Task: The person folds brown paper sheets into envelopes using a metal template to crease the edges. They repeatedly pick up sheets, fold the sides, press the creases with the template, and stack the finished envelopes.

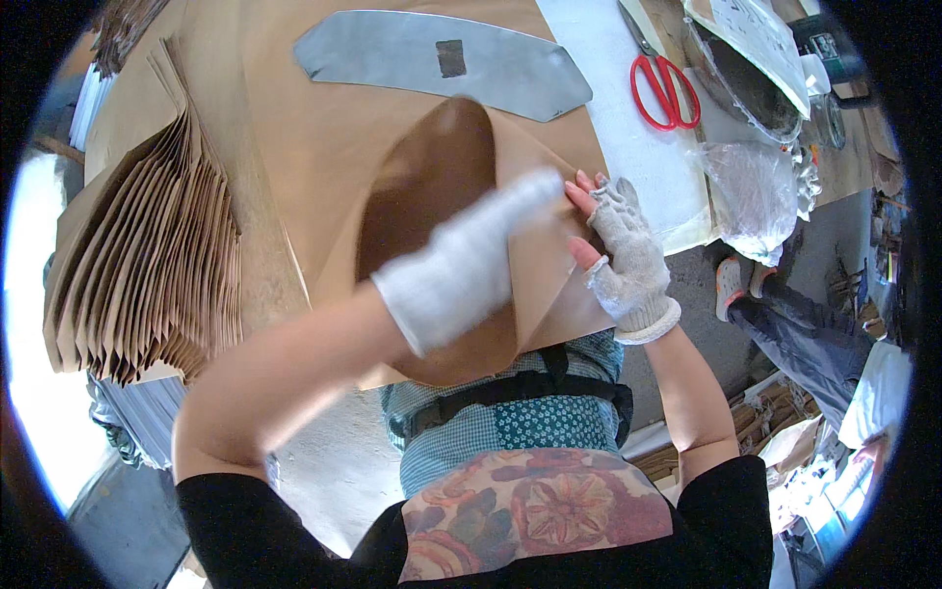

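Folding brown paper (536, 294), seemingly | left hand (476, 250): grip cannot be told | right hand (624, 245): digits parted | even pressure likely needed

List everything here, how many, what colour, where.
Folded papers: one pile, brown, left
Flat plate: one, grey, top centre
Curled paper: one, brown, centre
Sheet: one, white, upper right
Scissors: one pair, red-handled, upper right
Plastic bag: one, clear, right
Container: one, black, upper right
Another person's trousers: one pair, dark, right
Clutter: uncountable, mixed, far right
Table: one, tan, beneath
Apron: one, teal, lower centre
Left hand: one, white-gloved, centre
Right hand: one, white-gloved, right of centre
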The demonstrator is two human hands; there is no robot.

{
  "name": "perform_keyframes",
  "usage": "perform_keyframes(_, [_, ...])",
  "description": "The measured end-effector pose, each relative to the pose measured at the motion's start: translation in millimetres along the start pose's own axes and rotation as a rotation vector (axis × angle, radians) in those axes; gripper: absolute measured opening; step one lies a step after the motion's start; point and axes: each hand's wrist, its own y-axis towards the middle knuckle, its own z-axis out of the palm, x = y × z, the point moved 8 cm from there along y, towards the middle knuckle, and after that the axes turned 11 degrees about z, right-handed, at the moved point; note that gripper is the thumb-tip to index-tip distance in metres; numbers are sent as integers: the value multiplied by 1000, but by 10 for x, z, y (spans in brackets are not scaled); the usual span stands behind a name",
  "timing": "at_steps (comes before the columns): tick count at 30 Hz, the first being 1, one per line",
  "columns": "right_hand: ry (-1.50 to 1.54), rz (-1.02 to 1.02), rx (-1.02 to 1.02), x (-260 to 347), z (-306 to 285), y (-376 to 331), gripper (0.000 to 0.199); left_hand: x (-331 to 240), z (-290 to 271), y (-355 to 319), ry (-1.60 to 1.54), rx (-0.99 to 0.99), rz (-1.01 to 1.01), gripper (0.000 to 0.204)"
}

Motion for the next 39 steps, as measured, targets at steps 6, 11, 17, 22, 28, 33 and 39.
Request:
perform_keyframes(6, [-67, 27, 35, 32, 18, -30, 64, -241, -287, -106, 631, 62, -179, 69])
perform_keyframes(11, [-305, -15, 23, 71, 111, -77, 73, -1069, -554, 222, 1430, -121, 164, 68])
perform_keyframes(17, [-431, -62, 26, 101, 188, -101, 76, -1054, -707, 402, 1513, -188, 185, 60])
perform_keyframes(22, [-477, -52, 64, 116, 180, -110, 71, -1027, -630, 434, 1665, -180, 296, 54])
perform_keyframes(28, [-558, -457, 250, 450, 667, -702, 61, -961, -593, 486, 1779, -255, 376, 47])
perform_keyframes(33, [-443, -258, 159, 487, 439, 63, 73, -979, -535, 363, 1823, -232, 269, 43])
perform_keyframes(39, [-513, -238, 114, 428, 485, 241, 93, -1556, -354, -1023, 1176, -361, 854, 47])
